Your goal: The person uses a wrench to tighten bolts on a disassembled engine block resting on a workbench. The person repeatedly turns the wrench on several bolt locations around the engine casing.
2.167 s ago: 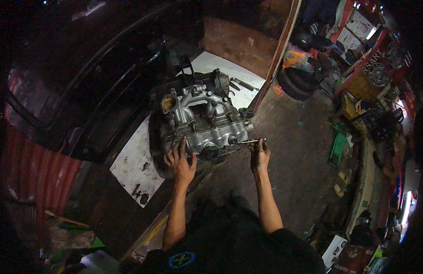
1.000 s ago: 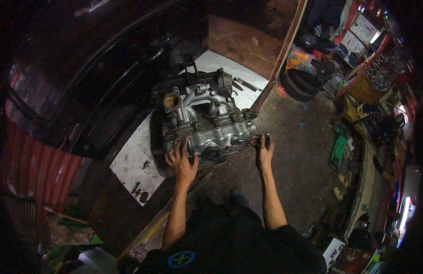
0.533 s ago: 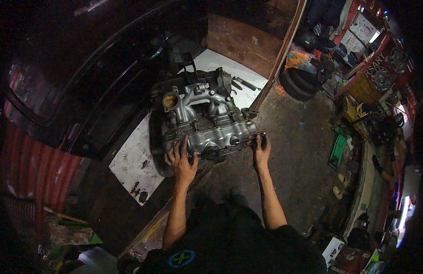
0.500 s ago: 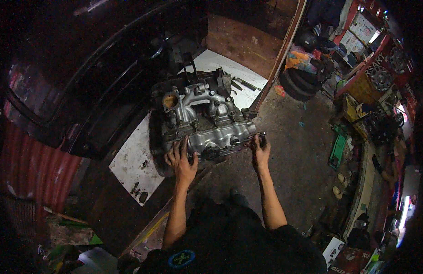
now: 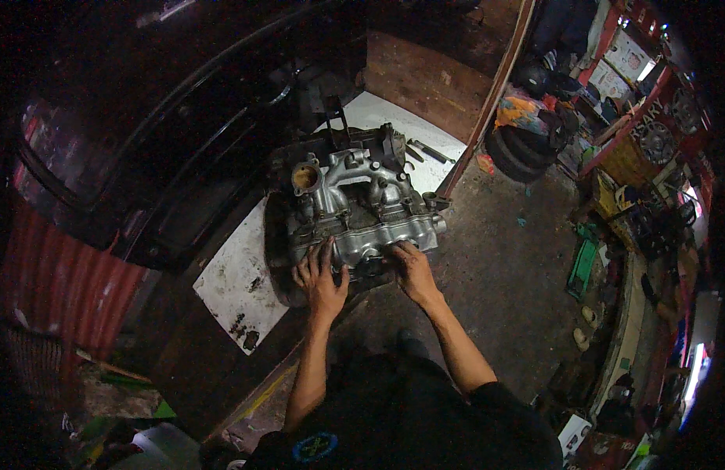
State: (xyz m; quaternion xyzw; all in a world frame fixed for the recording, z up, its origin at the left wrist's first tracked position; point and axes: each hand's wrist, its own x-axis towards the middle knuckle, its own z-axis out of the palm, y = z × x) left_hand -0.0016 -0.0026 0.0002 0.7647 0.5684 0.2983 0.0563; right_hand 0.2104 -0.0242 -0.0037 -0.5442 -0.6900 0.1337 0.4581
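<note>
A greasy engine (image 5: 284, 223) stands before me, with a silver valve cover (image 5: 382, 233) along its near side. Behind the cover rises a silver intake manifold (image 5: 351, 166), whose round port is brownish inside. My left hand (image 5: 322, 288) rests at the cover's left end, fingers spread and thumb apart, holding nothing that I can see. Against the near edge of the cover, right of its middle, my right hand (image 5: 413, 274) has its fingers bent and drawn together. Their tips are partly hidden, so whatever they pinch there cannot be made out.
Under the engine lies a stained white board (image 5: 236, 274). Tools (image 5: 433, 150) lie on it at the far right, beside a wooden panel (image 5: 429, 74). Tyres (image 5: 523, 153) are stacked beyond, and a green tool (image 5: 583, 262) lies on the right. Dark vehicle bodywork (image 5: 174, 133) stands left.
My right hand has moved left from the cover's right end to nearer its middle. The left hand stays at the left end. The whole view has shifted slightly.
</note>
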